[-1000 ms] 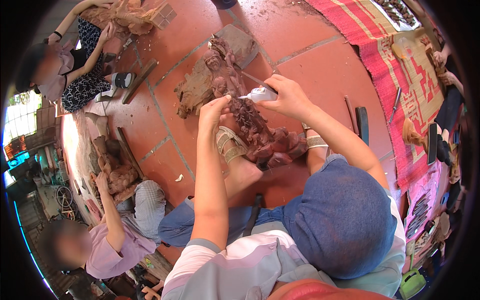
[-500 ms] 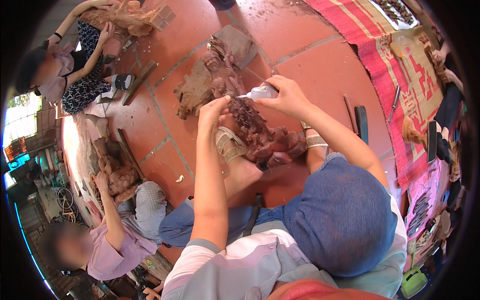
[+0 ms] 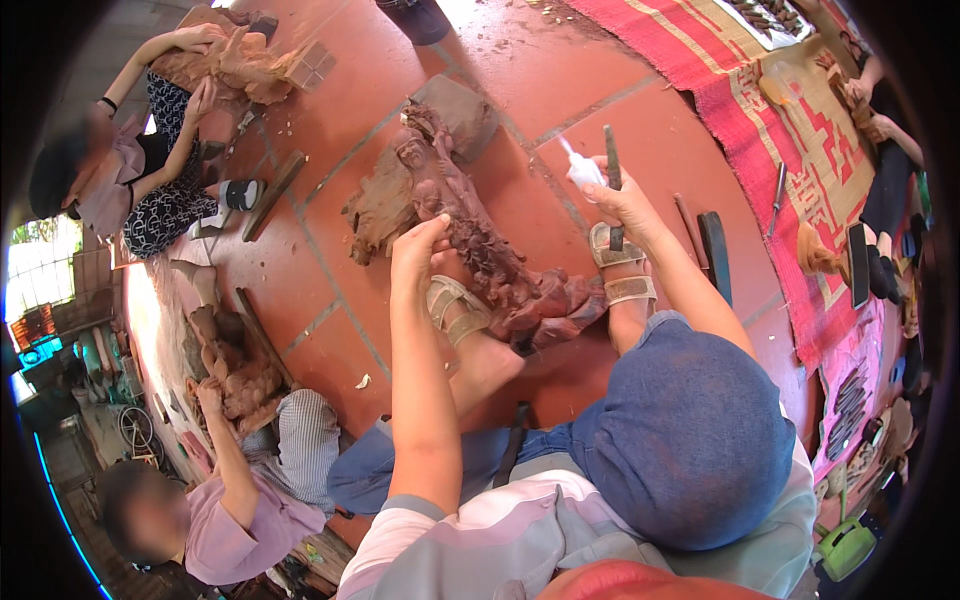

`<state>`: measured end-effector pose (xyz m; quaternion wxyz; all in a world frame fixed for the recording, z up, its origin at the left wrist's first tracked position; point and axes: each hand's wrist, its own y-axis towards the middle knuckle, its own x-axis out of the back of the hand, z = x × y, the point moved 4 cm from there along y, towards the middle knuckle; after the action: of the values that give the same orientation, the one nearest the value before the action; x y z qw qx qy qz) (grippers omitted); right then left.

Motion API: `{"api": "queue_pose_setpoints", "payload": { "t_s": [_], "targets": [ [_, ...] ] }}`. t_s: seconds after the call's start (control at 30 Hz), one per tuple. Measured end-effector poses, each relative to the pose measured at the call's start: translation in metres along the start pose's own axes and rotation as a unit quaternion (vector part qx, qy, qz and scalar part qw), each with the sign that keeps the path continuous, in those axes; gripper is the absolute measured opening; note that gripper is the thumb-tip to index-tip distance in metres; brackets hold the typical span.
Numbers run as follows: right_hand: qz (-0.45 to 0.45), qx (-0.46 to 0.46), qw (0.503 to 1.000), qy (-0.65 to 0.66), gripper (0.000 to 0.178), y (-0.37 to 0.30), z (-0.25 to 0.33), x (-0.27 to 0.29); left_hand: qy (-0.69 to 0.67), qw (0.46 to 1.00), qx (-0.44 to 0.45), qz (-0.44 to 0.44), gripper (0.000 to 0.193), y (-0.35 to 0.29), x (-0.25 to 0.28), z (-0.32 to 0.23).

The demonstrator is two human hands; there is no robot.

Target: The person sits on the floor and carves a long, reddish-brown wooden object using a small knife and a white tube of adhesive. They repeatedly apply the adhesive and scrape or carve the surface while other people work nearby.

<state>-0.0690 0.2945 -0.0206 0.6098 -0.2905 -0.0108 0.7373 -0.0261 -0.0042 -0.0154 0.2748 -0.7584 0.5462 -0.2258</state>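
- Nearest us, a rounded mass of blue denim [image 3: 690, 430] hides the right upper arm;
- beyond it, between two sandalled feet, sits the knobbly base of the reddish-brown carved figure [image 3: 480, 240], on the tiled floor [image 3: 560, 80]; we see its long axis slant from this base, at lower right, up and leftward to a bearded head, which points away from us; whether it stands or leans back, we cannot tell;
- at the figure's middle, the left hand [image 3: 412, 255] has its thumb and forefinger close together at the carving; we cannot tell whether they pinch something small or merely touch, and the other fingers are partly hidden;
- to the right, well apart from the figure, the right hand [image 3: 632, 207] has its fingers closed around a white bottle [image 3: 585, 172], nozzle aimed up and left, and a slim dark tool [image 3: 612, 150], roughly upright in our view; the hand covers the tool's middle;
- past the figure we see a rough wooden piece [image 3: 375, 210] and a greyish slab [image 3: 465, 115], both partly covered by it;
- farthest, a dark bucket [image 3: 415, 20] is cut off by the upper edge
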Motion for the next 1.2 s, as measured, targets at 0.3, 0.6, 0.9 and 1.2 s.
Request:
{"api": "queue_pose_setpoints", "payload": {
  "t_s": [0.3, 0.6, 0.9, 1.2],
  "targets": [
    [-0.050, 0.030, 0.996, 0.061, 0.057, -0.003, 0.004, 0.068, -0.011, 1.000, 0.002, -0.003, 0.027, 0.002, 0.001, 0.002],
    [-0.084, 0.061, 0.994, 0.039, 0.051, -0.004, -0.001, 0.099, -0.014, 1.000, 0.001, -0.001, 0.026, 0.003, 0.001, 0.001],
    [-0.183, 0.119, 0.972, -0.083, 0.049, 0.002, -0.024, 0.113, -0.011, 1.000, 0.004, 0.006, 0.026, 0.006, 0.003, 0.004],
    [-0.262, 0.165, 0.886, -0.346, 0.044, 0.001, -0.032, 0.123, -0.011, 1.000, 0.005, -0.010, 0.025, 0.003, 0.002, 0.003]
  ]
}}
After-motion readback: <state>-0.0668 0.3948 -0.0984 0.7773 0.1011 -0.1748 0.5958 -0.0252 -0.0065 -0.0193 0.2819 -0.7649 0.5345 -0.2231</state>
